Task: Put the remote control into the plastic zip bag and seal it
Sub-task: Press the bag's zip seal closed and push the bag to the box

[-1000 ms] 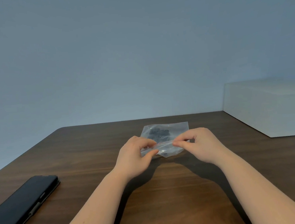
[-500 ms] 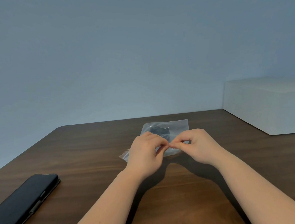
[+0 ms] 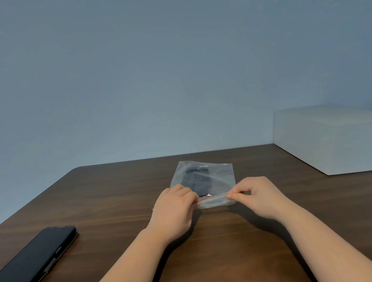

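A clear plastic zip bag lies flat on the brown table, its mouth toward me. A black remote control shows through the plastic, inside the bag. My left hand pinches the left end of the bag's near edge between thumb and fingers. My right hand pinches the right end of that same edge. A strip of the zip edge stretches between the two hands.
A black phone in a case lies at the table's near left. A white box stands at the back right against the blue-grey wall. Bare wood lies between my forearms.
My hands were pinched together at the middle of the bag's edge. They have slid apart, the left one leftward and the right one rightward, and the bag lies flatter.
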A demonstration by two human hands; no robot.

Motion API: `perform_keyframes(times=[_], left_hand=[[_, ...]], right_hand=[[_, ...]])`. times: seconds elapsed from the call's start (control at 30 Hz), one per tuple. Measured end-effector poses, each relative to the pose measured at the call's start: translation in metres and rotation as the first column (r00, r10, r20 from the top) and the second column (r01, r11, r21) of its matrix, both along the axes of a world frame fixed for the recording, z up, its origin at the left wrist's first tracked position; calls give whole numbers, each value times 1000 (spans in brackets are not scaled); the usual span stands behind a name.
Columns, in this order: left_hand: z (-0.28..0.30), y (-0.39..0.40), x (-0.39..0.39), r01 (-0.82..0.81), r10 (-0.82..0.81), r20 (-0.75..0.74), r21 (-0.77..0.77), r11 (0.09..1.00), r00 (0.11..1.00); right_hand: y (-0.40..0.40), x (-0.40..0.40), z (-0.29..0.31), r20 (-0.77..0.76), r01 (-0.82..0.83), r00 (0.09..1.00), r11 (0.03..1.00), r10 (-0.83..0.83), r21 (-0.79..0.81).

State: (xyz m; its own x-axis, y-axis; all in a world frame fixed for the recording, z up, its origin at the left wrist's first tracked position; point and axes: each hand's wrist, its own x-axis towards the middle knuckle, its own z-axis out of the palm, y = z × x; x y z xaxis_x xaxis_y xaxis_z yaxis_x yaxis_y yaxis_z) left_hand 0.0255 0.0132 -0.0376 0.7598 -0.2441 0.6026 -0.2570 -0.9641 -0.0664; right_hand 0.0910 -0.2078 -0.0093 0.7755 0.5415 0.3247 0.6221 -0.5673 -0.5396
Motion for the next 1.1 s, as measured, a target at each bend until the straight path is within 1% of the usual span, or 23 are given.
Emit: perform_keyframes(times=[0.2, 0.3, 0.37, 0.4, 0.47, 0.53, 0.6, 0.63, 0.7, 0.73, 0.77, 0.83, 0.9, 1.0, 1.1], left_hand=[[-4, -4, -6, -26, 32, -44, 121, 992, 999], [-3, -10, -13, 58, -32, -140, 182, 982, 990], [0, -9, -20, 96, -53, -200, 210, 973, 978], [1, -8, -26, 111, -66, -214, 204, 973, 975], [2, -3, -35, 112, -71, -239, 161, 981, 969], [3, 0, -39, 66, -31, -273, 117, 991, 961], [4, 2, -37, 13, 6, -245, 77, 997, 969], [6, 2, -34, -14, 21, -222, 36, 999, 975], [10, -1, -22, -66, 48, -189, -91, 994, 981], [9, -2, -14, -99, 64, -224, -150, 984, 973], [8, -2, -6, -134, 74, -292, -194, 972, 954], [3, -3, 9, -200, 65, -461, -250, 947, 885], [-3, -3, 21, -258, 56, -583, -269, 928, 810], [-5, -7, 32, -317, 90, -683, -215, 924, 725], [-2, -14, 37, -343, 90, -715, -217, 914, 693]], right_hand=[[-26, -2, -3, 13, 22, 1000, 990, -21, -142], [-31, -2, -8, 45, -23, 998, 938, 41, -345], [-35, -2, -10, 14, -34, 999, 894, 45, -447], [-36, -4, -10, -7, -39, 999, 881, 41, -472], [-34, -11, -10, 2, -27, 999, 888, 32, -458], [-25, -18, -11, 114, 65, 993, 927, -25, -369], [-8, -26, -11, 239, 164, 966, 951, -101, -263], [2, -29, -12, 261, 186, 957, 954, -123, -234], [24, -32, -15, 261, 162, 961, 954, -94, -253], [35, -31, -19, 236, 136, 969, 949, -68, -286], [43, -30, -24, 191, 117, 980, 937, -55, -330], [51, -24, -35, 92, 97, 994, 897, -63, -431], [50, -16, -44, 50, 91, 996, 859, -76, -505], [40, -7, -45, 13, 76, 997, 836, -82, -544], [29, 1, -43, -30, 53, 996, 821, -85, -568]])
